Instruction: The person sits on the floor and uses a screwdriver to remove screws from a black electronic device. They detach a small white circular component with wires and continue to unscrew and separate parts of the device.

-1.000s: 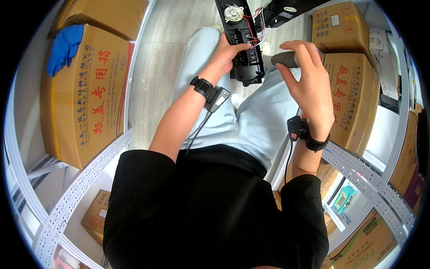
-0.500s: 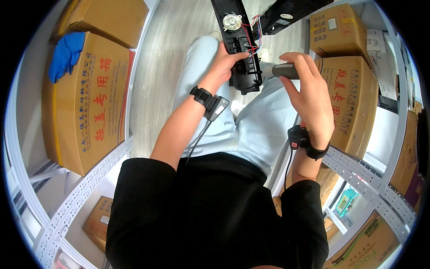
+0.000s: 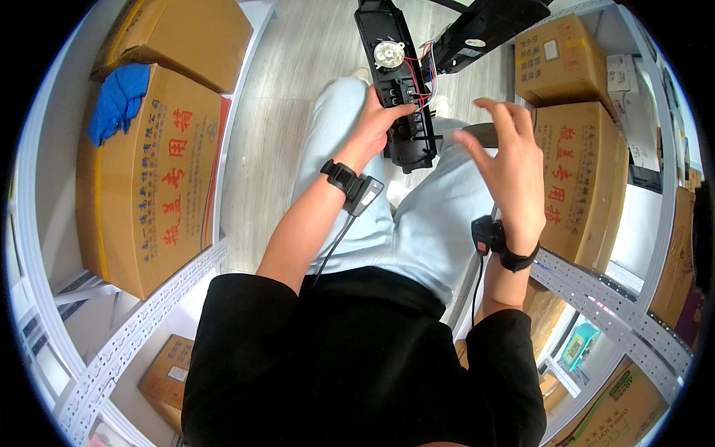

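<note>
My left hand (image 3: 375,123) grips the lower part of a long black plastic housing (image 3: 412,153), thumb laid across its inside. A round whitish part (image 3: 389,54) sits in the housing, and thin red and blue wires (image 3: 430,82) run out of its right side toward a second black panel (image 3: 477,30). To the right hovers my right hand (image 3: 510,164), thumb and index finger apart. A dark grey rounded object (image 3: 482,134) shows between them, seemingly held in the palm by the other fingers, which are mostly hidden. The right hand does not touch the housing.
Metal shelving (image 3: 149,294) stands on both sides. Large cardboard boxes fill it, among them one at left (image 3: 149,194) with a blue cloth (image 3: 119,100) on top and one at right (image 3: 577,179). My legs (image 3: 439,197) lie beneath the housing, over a grey wood-look floor (image 3: 261,134).
The right thumb has moved up and left, now covering part of the grey object, and the hand has tilted. My left hand keeps its hold. The whole view has shifted slightly downward.
</note>
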`<control>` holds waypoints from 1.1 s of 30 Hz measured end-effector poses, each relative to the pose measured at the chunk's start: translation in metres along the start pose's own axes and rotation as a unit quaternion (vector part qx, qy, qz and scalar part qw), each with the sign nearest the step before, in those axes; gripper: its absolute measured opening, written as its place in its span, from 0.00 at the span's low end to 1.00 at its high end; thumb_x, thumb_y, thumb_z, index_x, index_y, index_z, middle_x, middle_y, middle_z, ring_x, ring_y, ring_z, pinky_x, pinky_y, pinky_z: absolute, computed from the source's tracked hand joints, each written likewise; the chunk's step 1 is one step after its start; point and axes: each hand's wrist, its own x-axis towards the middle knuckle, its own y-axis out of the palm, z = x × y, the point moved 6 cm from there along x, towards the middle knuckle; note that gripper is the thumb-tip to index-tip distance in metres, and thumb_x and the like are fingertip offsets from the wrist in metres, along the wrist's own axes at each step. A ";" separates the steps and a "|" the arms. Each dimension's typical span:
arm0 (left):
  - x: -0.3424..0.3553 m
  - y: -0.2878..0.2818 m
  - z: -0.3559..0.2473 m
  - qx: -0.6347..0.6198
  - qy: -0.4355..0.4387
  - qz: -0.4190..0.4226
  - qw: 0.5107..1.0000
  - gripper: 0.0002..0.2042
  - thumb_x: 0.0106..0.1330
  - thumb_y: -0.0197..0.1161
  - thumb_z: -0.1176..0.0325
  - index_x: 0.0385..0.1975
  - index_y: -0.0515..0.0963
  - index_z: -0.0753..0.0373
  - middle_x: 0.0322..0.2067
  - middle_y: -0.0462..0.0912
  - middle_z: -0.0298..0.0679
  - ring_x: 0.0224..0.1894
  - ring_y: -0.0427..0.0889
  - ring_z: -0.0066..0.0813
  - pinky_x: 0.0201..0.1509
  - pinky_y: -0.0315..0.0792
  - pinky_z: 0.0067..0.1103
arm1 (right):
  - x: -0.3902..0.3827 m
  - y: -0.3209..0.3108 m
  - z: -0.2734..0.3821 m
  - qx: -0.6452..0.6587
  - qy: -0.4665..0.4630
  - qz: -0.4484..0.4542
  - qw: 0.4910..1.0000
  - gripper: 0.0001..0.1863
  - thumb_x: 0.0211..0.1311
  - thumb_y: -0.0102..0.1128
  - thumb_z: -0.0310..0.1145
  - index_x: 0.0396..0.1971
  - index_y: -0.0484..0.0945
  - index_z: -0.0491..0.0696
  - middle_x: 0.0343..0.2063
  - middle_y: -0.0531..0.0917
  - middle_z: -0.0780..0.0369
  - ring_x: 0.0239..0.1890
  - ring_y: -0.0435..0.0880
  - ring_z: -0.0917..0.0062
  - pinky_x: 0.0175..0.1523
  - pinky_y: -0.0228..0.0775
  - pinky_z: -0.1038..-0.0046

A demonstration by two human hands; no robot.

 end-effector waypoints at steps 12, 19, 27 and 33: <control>0.002 -0.001 0.003 -0.004 0.005 0.012 1.000 0.26 0.54 0.67 0.82 0.51 0.63 0.65 0.45 0.78 0.39 0.47 0.79 0.29 0.52 0.75 0.27 | -0.007 0.002 -0.002 0.035 -0.003 0.044 0.998 0.15 0.55 0.64 0.30 0.43 0.75 0.50 0.38 0.77 0.57 0.35 0.82 0.60 0.37 0.75 0.65; 0.002 -0.002 0.006 -0.010 -0.005 -0.018 1.000 0.26 0.53 0.67 0.82 0.50 0.62 0.65 0.45 0.78 0.41 0.47 0.79 0.29 0.52 0.74 0.27 | -0.008 0.002 -0.008 0.038 -0.046 0.034 0.998 0.17 0.55 0.67 0.35 0.43 0.74 0.49 0.37 0.78 0.57 0.31 0.83 0.61 0.34 0.75 0.65; 0.002 -0.002 0.003 0.002 0.010 0.002 1.000 0.26 0.53 0.67 0.82 0.50 0.63 0.65 0.46 0.78 0.41 0.47 0.79 0.30 0.52 0.75 0.27 | -0.005 0.006 -0.014 0.004 0.066 0.058 0.996 0.18 0.53 0.66 0.29 0.44 0.73 0.50 0.42 0.77 0.60 0.39 0.82 0.62 0.37 0.75 0.66; 0.005 -0.003 0.006 -0.004 0.008 0.008 1.000 0.25 0.53 0.67 0.82 0.50 0.62 0.65 0.45 0.78 0.40 0.47 0.79 0.29 0.50 0.75 0.26 | -0.006 0.002 -0.001 0.061 -0.027 0.013 0.998 0.17 0.54 0.66 0.31 0.44 0.74 0.51 0.42 0.77 0.60 0.36 0.83 0.64 0.36 0.75 0.67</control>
